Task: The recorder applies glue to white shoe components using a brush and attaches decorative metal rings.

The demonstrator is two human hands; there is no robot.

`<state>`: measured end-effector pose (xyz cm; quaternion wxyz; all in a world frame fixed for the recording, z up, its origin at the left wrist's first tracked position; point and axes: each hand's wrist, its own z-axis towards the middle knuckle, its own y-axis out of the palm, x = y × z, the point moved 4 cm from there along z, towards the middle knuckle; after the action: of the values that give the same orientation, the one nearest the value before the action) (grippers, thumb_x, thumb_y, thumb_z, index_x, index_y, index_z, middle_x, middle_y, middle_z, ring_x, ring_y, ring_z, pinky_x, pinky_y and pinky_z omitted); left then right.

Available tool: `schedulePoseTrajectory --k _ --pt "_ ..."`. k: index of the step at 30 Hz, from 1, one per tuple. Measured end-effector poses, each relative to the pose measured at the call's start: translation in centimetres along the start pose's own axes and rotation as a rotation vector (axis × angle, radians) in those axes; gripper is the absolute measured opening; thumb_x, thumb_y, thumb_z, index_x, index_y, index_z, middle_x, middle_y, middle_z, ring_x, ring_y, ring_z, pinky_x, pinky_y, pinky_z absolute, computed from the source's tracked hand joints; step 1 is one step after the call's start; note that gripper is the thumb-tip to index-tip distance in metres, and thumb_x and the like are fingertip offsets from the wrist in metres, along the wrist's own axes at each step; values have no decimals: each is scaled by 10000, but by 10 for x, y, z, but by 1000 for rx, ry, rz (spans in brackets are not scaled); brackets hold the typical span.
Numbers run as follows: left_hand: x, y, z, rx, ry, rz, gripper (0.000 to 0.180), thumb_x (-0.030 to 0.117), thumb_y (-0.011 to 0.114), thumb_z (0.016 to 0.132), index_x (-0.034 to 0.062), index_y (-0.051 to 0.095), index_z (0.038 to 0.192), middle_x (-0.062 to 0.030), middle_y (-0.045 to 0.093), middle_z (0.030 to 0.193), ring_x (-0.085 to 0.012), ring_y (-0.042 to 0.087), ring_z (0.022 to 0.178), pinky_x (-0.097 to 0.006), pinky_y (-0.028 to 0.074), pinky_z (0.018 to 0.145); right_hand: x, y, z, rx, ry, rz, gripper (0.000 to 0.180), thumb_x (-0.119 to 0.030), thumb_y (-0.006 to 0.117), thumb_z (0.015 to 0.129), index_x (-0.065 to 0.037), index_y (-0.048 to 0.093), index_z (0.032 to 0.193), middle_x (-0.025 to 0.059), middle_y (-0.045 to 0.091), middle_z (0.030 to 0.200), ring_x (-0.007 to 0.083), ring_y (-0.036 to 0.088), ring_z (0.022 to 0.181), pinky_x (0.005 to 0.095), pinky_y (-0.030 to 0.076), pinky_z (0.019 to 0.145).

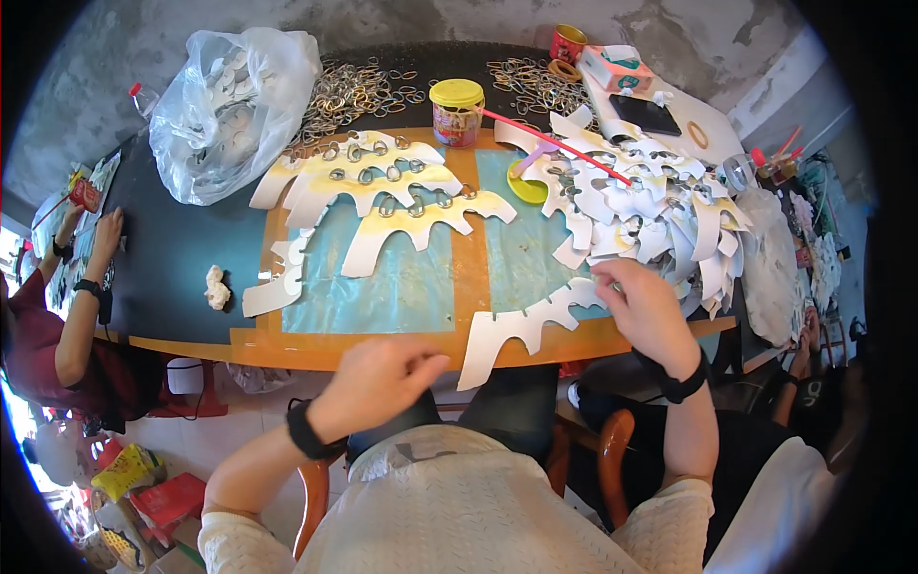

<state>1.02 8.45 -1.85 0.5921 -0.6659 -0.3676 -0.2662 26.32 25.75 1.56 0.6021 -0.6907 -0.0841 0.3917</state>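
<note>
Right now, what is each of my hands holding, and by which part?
Right hand pinches the upper end of a white scalloped card strip. Left hand is curled near the table edge; any hold cannot be told.

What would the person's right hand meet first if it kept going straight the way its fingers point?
The right hand points up-left over a white card strip; going on, it would probably first meet the heap of white card cut-outs, though depth is unclear.

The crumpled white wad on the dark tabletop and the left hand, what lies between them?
In the head view, a white scalloped card strip and the table's orange edge lie between the crumpled wad and the left hand.
</note>
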Motion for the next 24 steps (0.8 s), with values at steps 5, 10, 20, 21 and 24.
schedulePoseTrajectory --k 5,10,20,21,24 --pt "11 32 8 -35 -55 83 193 272 671 845 81 701 855 -73 637 664 -239 622 614 -349 465 560 -1 19 -4 -99 71 -37 222 -120 647 837 -81 587 1047 110 644 866 319 635 799 410 490 681" --pt "14 39 9 -19 -55 18 136 183 706 819 59 651 811 -77 617 656 -198 597 569 -316 448 540 11 25 -7 72 6 -133 243 -109 666 816 -85 569 1038 100 628 821 319 628 802 407 484 677" --pt "-1 -31 3 223 -40 -184 89 107 668 861 34 617 866 -75 596 666 -121 511 506 -271 389 491 -24 15 30 18 29 304 327 -109 696 810 -68 578 1112 83 592 767 218 574 648 330 452 620" --pt "-10 -37 6 228 -67 -189 105 114 668 864 21 620 869 -79 600 667 -119 514 510 -275 394 493 -32 15 43 51 -61 318 348 -125 694 816 -60 577 1137 80 594 768 206 569 631 316 451 609" --pt "-28 -44 11 207 -98 -99 145 134 674 861 11 642 932 -81 614 681 -147 529 525 -281 413 501 -37 33 74 -55 -35 363 456 -187 680 856 -25 517 1250 68 600 779 165 567 625 285 444 575"
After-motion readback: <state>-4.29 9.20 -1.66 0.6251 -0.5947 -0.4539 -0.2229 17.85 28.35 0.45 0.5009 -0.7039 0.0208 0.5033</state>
